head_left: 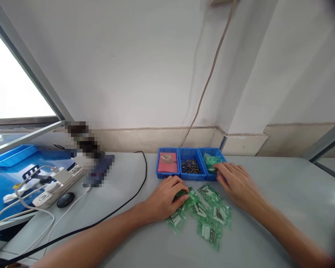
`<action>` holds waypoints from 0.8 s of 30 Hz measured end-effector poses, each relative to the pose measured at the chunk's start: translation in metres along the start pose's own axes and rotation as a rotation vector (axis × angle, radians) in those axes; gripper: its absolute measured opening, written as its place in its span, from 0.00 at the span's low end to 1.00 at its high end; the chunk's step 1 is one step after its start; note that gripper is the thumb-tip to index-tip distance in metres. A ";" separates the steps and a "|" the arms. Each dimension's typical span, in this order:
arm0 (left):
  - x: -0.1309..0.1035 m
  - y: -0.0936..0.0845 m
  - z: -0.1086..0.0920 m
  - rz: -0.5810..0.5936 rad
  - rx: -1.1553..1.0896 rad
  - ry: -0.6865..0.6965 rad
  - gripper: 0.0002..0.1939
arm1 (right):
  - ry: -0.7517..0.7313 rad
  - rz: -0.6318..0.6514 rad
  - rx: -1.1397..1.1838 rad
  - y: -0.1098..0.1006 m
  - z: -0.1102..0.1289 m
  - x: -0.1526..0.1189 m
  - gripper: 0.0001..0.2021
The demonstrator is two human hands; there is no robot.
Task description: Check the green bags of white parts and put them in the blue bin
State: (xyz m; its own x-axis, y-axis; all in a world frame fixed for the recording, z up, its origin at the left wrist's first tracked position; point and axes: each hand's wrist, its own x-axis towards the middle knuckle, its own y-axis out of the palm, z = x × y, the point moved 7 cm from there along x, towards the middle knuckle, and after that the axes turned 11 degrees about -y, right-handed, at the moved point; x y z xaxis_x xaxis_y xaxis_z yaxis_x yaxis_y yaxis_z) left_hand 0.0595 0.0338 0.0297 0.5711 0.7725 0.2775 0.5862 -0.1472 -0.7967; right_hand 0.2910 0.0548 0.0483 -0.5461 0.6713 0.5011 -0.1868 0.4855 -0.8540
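Note:
Several green plastic packets [209, 231] with screws and white pieces inside lie on the grey table. My left hand [167, 196] rests over the left packets, fingers curled round a green packet. At the right blue bin [221, 153], my right hand [237, 182] reaches over the front edge with fingertips touching green packets [210, 160] inside; what they grip is unclear. The middle blue bin [192, 178] holds many dark screws [190, 166]. In the left blue bin [159, 173] are a pink sheet [167, 166] and small white pieces [166, 158].
A black cable [123, 204] crosses the table left of my left hand. Further left are a black mouse [65, 200], a white power strip [54, 190] and white cords. A wall [145, 74] stands behind the bins; a blue tray [13, 155] is at far left.

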 end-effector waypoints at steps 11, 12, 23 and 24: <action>0.000 0.000 0.001 -0.005 0.007 0.015 0.11 | -0.035 -0.085 -0.064 -0.007 0.013 0.005 0.17; 0.000 0.000 0.001 -0.003 0.008 0.015 0.11 | -0.047 -0.072 -0.054 -0.006 0.014 0.005 0.18; 0.000 0.001 0.002 0.018 -0.002 -0.002 0.14 | -0.042 -0.026 -0.054 0.002 0.016 0.003 0.20; 0.000 0.001 0.002 0.017 -0.001 0.000 0.14 | -0.047 -0.024 -0.052 0.003 0.016 0.003 0.19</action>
State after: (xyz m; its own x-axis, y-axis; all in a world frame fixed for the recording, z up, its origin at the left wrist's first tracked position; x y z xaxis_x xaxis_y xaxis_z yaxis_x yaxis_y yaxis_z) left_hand 0.0591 0.0349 0.0274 0.5809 0.7700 0.2638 0.5771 -0.1610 -0.8007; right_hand 0.2757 0.0490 0.0454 -0.5795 0.6327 0.5137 -0.1587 0.5306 -0.8326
